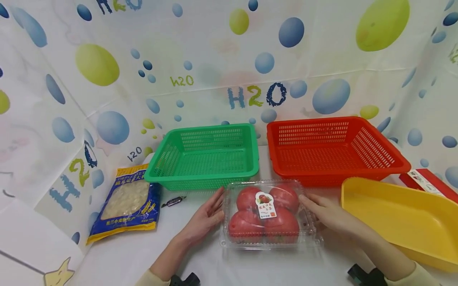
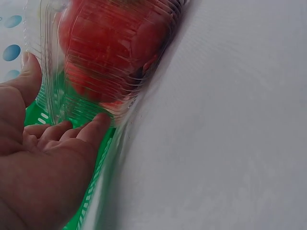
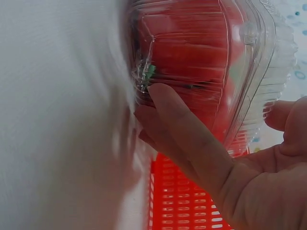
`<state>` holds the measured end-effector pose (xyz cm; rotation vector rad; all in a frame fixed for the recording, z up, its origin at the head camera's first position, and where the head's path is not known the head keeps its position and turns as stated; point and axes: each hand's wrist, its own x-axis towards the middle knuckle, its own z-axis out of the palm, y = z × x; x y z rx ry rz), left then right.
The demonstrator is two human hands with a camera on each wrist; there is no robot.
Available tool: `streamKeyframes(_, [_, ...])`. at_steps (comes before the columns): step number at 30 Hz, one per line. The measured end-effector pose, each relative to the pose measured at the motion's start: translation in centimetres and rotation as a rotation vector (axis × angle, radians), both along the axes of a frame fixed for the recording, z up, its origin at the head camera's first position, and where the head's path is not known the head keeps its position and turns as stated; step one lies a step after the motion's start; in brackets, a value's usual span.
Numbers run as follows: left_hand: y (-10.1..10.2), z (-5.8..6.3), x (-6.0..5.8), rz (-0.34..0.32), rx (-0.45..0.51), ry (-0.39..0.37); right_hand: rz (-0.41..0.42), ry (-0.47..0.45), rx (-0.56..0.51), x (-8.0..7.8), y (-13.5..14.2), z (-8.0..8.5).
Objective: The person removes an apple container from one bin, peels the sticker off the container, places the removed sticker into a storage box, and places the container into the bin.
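A clear plastic clamshell box of tomatoes (image 1: 264, 214) stands on the white cloth, with a white label on its lid. At its left side is my left hand (image 1: 205, 218), fingers extended along the wall. In the left wrist view the fingertips (image 2: 100, 122) reach the box's lower side, and the thumb is raised near the rim. On the opposite side my right hand (image 1: 330, 212) lays its fingers along the wall. The right wrist view shows fairly straight fingers (image 3: 177, 117) against the lower side and the thumb by the lid's flange.
Behind the box stand a green basket (image 1: 204, 182) and a red basket (image 1: 322, 176). A yellow tub (image 1: 400, 214) is at the right, beside a red carton (image 1: 429, 180). At left lie a blue-and-yellow food bag (image 1: 125, 202) and a small dark item (image 1: 174, 201).
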<state>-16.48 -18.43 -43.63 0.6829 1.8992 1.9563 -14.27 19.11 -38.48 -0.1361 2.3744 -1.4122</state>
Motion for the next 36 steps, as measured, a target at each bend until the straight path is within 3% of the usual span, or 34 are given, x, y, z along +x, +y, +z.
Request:
streamKeyframes(5, [0.1,0.0,0.1,0.006,0.004,0.011,0.008,-0.031,-0.004,0.0,0.2,0.3])
streamKeyframes(9, [0.2,0.1,0.3,0.074,-0.022,0.031,0.008,0.001,-0.006,0.0,0.8,1.3])
streamKeyframes(13, [0.4,0.5,0.7,0.184,-0.031,0.065,0.024,0.112,-0.025,0.2,1.7,3.0])
streamKeyframes(16, [0.7,1.0,1.0,0.245,-0.037,0.134,0.044,0.262,-0.001,0.2,1.8,4.4])
streamKeyframes(22, [1.9,1.9,1.8,0.267,-0.165,0.316,0.119,0.421,0.053,-1.2,-0.3,5.9])
streamKeyframes(25, [2.4,2.0,2.2,0.274,-0.277,0.367,0.169,0.405,0.065,-2.1,-1.9,5.7])
streamKeyframes(29, [2.8,1.9,2.5,0.302,-0.350,0.415,0.244,0.320,0.070,-3.3,-3.9,5.0])
streamKeyframes(32, [3.0,2.0,2.6,0.320,-0.360,0.407,0.308,0.306,0.095,-3.9,-5.2,4.6])
streamKeyframes(36, [3.1,2.2,2.7,0.315,-0.369,0.366,0.378,0.360,0.162,-4.2,-6.3,4.5])
